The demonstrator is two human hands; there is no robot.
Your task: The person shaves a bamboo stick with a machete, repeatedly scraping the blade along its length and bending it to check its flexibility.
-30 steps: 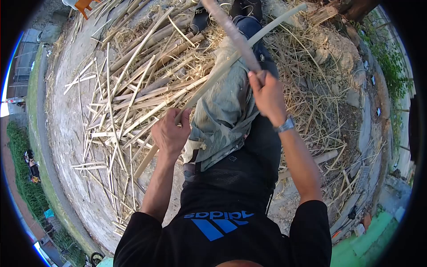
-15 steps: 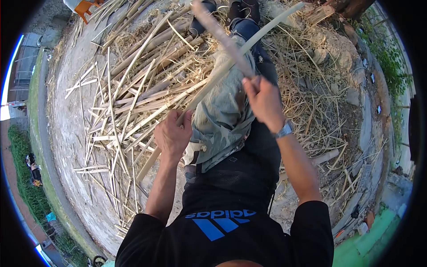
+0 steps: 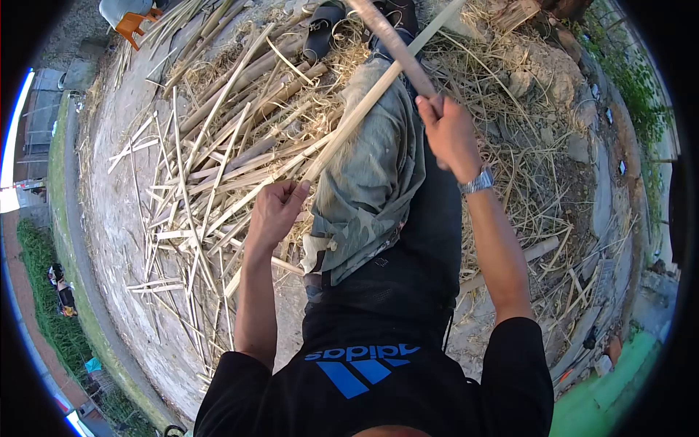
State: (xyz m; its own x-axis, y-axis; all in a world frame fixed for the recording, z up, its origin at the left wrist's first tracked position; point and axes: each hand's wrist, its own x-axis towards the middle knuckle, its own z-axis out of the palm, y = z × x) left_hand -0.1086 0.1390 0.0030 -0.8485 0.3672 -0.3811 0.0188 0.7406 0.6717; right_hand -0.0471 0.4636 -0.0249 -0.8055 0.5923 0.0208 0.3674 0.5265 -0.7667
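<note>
My left hand (image 3: 277,213) is closed on a long pale bamboo strip (image 3: 357,116), thumb along its top. The strip slants from beside my left forearm up across my leg to the top of the view. In my right hand (image 3: 453,137) is a long, narrow, brownish blade-like tool (image 3: 397,49), my fingers wrapped round its near end. The tool points up and left and crosses over the strip's far half in this view. Under the strip, a worn camouflage cloth (image 3: 371,167) covers my leg.
Many split bamboo strips (image 3: 218,171) and thicker poles (image 3: 240,80) lie piled on the left. Curled shavings (image 3: 510,175) cover the ground at right, near a rough stone block (image 3: 550,80). A dark slipper (image 3: 322,33) lies ahead; an orange chair (image 3: 133,25) stands far left.
My right hand and the tool have moved forward and to the right, away from my body. My left hand keeps its hold on the strip, almost in place.
</note>
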